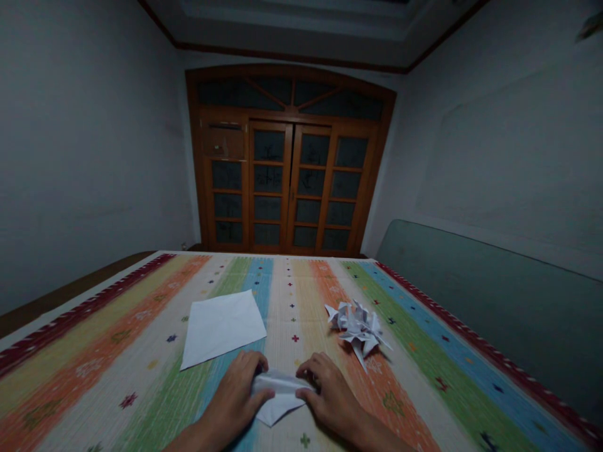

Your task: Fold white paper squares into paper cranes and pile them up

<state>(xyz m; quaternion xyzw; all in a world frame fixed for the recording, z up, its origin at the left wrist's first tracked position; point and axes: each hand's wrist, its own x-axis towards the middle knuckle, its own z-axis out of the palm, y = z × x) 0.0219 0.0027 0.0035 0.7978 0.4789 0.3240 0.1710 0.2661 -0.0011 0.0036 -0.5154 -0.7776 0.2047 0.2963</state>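
A partly folded white paper (279, 397) lies on the striped cloth (117, 351) near the front edge. My left hand (238, 392) presses on its left side with fingers curled over the fold. The paper's right end is pinched under the bent fingers of my right hand (330, 392). A flat white sheet (221, 326) lies just beyond my left hand. Beyond my right hand sits a small heap of folded white paper figures (358, 325).
The colourful striped cloth covers a wide flat surface that runs to a far edge (282, 254). A wooden glazed door (289, 182) stands behind it. A green padded panel (494, 301) lines the right wall. The room is dim.
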